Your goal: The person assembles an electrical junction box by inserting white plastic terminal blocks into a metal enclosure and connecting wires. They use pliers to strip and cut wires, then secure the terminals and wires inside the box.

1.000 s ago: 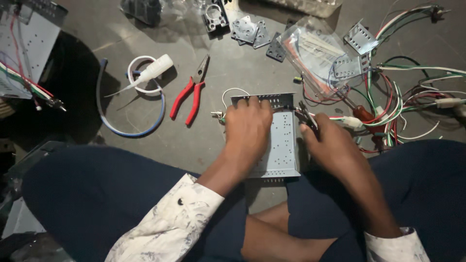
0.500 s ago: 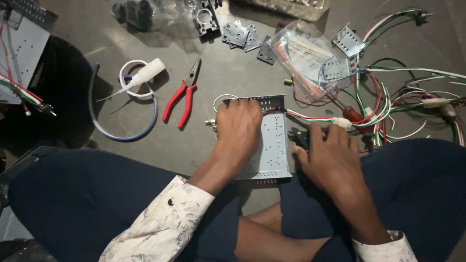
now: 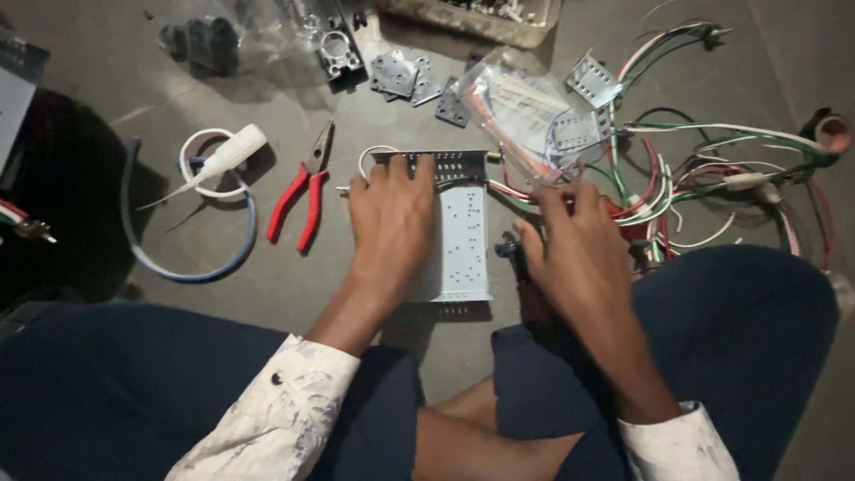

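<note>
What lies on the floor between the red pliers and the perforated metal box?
In the head view, only bare floor separates the red pliers from the metal box, which the left hand presses.

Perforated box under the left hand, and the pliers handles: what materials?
Box: looks like thin sheet metal, pale grey matte finish, with punched hole rows and folded edges. Pliers handles: likely red plastic or rubber sleeves, smooth with a slight sheen; jaws look like dark bare steel. The left hand lies flat on the box.

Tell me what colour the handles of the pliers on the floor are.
Red. The pliers lie left of the left hand, clearest in the head view.
</note>
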`<action>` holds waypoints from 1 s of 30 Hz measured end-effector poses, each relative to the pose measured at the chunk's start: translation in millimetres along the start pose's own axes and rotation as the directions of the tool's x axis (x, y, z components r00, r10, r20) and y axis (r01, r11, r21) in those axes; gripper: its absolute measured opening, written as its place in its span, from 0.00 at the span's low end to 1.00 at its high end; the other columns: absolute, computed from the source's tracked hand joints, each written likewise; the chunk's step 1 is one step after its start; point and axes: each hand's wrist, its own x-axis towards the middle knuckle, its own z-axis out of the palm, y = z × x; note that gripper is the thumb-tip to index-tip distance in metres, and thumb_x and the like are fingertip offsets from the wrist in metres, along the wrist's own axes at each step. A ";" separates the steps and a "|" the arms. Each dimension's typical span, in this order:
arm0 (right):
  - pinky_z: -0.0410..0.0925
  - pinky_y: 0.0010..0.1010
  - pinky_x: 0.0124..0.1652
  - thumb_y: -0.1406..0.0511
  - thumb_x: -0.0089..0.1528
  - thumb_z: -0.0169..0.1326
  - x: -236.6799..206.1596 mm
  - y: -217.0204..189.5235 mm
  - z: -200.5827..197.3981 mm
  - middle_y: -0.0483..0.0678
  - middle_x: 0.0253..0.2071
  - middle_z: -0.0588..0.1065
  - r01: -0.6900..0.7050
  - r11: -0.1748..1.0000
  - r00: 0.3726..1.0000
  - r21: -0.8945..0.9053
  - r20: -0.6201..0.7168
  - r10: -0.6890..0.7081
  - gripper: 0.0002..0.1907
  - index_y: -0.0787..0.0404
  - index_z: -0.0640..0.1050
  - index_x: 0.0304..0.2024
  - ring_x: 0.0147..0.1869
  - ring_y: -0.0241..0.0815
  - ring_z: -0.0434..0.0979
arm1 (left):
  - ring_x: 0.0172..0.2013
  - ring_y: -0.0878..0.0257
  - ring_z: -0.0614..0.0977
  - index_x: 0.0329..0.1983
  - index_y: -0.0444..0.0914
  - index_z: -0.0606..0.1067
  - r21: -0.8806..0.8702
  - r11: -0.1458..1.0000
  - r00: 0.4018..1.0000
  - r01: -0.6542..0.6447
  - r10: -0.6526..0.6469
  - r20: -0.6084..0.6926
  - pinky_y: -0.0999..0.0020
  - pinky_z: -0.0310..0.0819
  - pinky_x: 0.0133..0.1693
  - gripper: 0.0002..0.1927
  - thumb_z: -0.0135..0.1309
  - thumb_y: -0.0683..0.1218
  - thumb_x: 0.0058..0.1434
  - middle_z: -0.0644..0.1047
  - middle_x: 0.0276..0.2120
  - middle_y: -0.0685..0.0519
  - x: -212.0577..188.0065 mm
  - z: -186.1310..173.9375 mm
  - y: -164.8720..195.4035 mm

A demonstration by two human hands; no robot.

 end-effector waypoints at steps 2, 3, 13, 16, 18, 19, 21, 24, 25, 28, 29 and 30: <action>0.70 0.51 0.44 0.61 0.57 0.63 1.3 4.9 1.4 0.59 0.47 0.73 0.007 1.000 1.000 0.010 -0.001 -0.007 0.21 0.61 0.77 0.51 0.51 0.62 0.74 | 0.36 0.50 0.82 0.49 0.40 0.76 -0.005 1.000 0.999 0.011 -0.010 0.036 0.52 0.70 0.36 0.16 0.53 0.42 0.55 0.79 0.36 0.46 1.9 -1.4 -0.3; 0.69 0.51 0.45 0.62 0.57 0.64 1.7 7.4 2.6 0.58 0.48 0.73 -0.003 1.000 1.000 0.005 0.015 0.003 0.21 0.60 0.77 0.51 0.52 0.61 0.74 | 0.36 0.50 0.82 0.49 0.41 0.76 -0.006 1.000 0.999 0.015 -0.015 0.052 0.52 0.70 0.36 0.16 0.54 0.42 0.56 0.79 0.37 0.47 3.1 -2.2 -0.7; 0.62 0.50 0.55 0.64 0.57 0.64 10.0 39.2 -0.8 0.48 0.44 0.80 -0.103 0.984 0.994 -0.143 0.014 0.106 0.15 0.56 0.80 0.46 0.55 0.53 0.74 | 0.36 0.49 0.83 0.55 0.44 0.76 -0.013 1.000 0.993 0.027 -0.025 0.120 0.51 0.69 0.36 0.24 0.56 0.40 0.52 0.80 0.36 0.45 4.2 -4.1 -0.6; 0.63 0.53 0.50 0.53 0.54 0.68 13.0 42.4 -11.5 0.53 0.42 0.80 -0.072 0.991 0.995 -0.115 0.058 0.079 0.22 0.58 0.81 0.45 0.51 0.58 0.75 | 0.37 0.49 0.83 0.54 0.43 0.76 -0.001 1.000 0.992 0.020 -0.020 0.124 0.51 0.69 0.36 0.24 0.56 0.40 0.51 0.80 0.36 0.45 4.7 -4.1 -1.6; 0.67 0.51 0.47 0.57 0.58 0.65 19.1 50.1 -23.9 0.56 0.42 0.78 -0.095 0.991 0.995 -0.089 0.003 0.096 0.19 0.58 0.81 0.48 0.48 0.59 0.77 | 0.37 0.49 0.83 0.53 0.43 0.76 0.013 1.000 0.988 0.019 -0.021 0.154 0.50 0.69 0.36 0.25 0.56 0.40 0.50 0.80 0.35 0.45 5.7 -4.4 -2.4; 0.68 0.51 0.46 0.59 0.60 0.63 23.6 55.1 -29.6 0.58 0.43 0.78 -0.106 0.992 0.994 -0.071 -0.023 0.104 0.17 0.58 0.81 0.49 0.47 0.60 0.78 | 0.37 0.49 0.83 0.53 0.44 0.76 0.006 1.000 0.990 0.025 -0.026 0.140 0.50 0.69 0.36 0.24 0.57 0.40 0.50 0.80 0.35 0.45 6.3 -4.7 -2.6; 0.69 0.52 0.44 0.60 0.63 0.62 43.9 68.4 -37.5 0.58 0.44 0.78 -0.099 0.994 0.991 -0.056 -0.095 0.093 0.13 0.60 0.82 0.45 0.47 0.61 0.78 | 0.37 0.49 0.83 0.52 0.44 0.76 -0.006 0.999 0.992 0.036 -0.035 0.120 0.50 0.69 0.37 0.22 0.57 0.40 0.51 0.80 0.36 0.46 7.5 -4.7 -2.6; 0.69 0.52 0.43 0.59 0.65 0.63 71.9 82.4 -34.0 0.58 0.43 0.78 -0.061 0.996 0.985 -0.069 -0.164 0.049 0.12 0.61 0.82 0.43 0.47 0.62 0.78 | 0.36 0.48 0.83 0.53 0.43 0.76 0.006 0.999 0.986 0.044 -0.044 0.164 0.50 0.69 0.35 0.25 0.57 0.40 0.49 0.80 0.35 0.45 9.6 -3.0 -4.9; 0.69 0.52 0.43 0.59 0.66 0.63 76.9 84.2 -29.4 0.59 0.42 0.78 -0.044 0.996 0.984 -0.076 -0.176 0.030 0.13 0.62 0.82 0.43 0.47 0.62 0.78 | 0.36 0.48 0.83 0.52 0.44 0.76 -0.006 0.999 0.985 0.049 -0.047 0.166 0.50 0.70 0.35 0.24 0.57 0.40 0.50 0.80 0.35 0.45 10.0 -2.0 -6.5; 0.69 0.52 0.38 0.59 0.57 0.67 92.3 78.1 -7.4 0.59 0.41 0.77 -0.039 0.978 0.974 -0.203 -0.227 -0.008 0.15 0.62 0.82 0.40 0.42 0.62 0.78 | 0.37 0.48 0.83 0.51 0.44 0.76 -0.029 0.999 0.994 0.044 -0.041 0.104 0.50 0.70 0.36 0.22 0.57 0.40 0.50 0.80 0.36 0.46 12.2 3.2 -16.5; 0.70 0.52 0.39 0.60 0.58 0.66 94.3 74.3 -2.3 0.58 0.42 0.78 -0.045 0.978 0.971 -0.202 -0.240 -0.005 0.13 0.61 0.82 0.40 0.42 0.61 0.79 | 0.36 0.48 0.83 0.51 0.44 0.76 -0.038 0.999 0.998 0.029 -0.027 0.058 0.51 0.70 0.36 0.23 0.57 0.40 0.49 0.80 0.36 0.46 11.5 5.0 -19.7; 0.70 0.51 0.39 0.60 0.59 0.66 95.4 71.0 1.2 0.57 0.42 0.78 -0.053 0.978 0.968 -0.201 -0.251 0.001 0.12 0.60 0.83 0.40 0.42 0.60 0.79 | 0.36 0.48 0.83 0.51 0.44 0.76 -0.049 0.999 1.000 0.014 -0.013 0.015 0.51 0.70 0.36 0.24 0.57 0.40 0.48 0.80 0.36 0.45 10.8 6.7 -22.7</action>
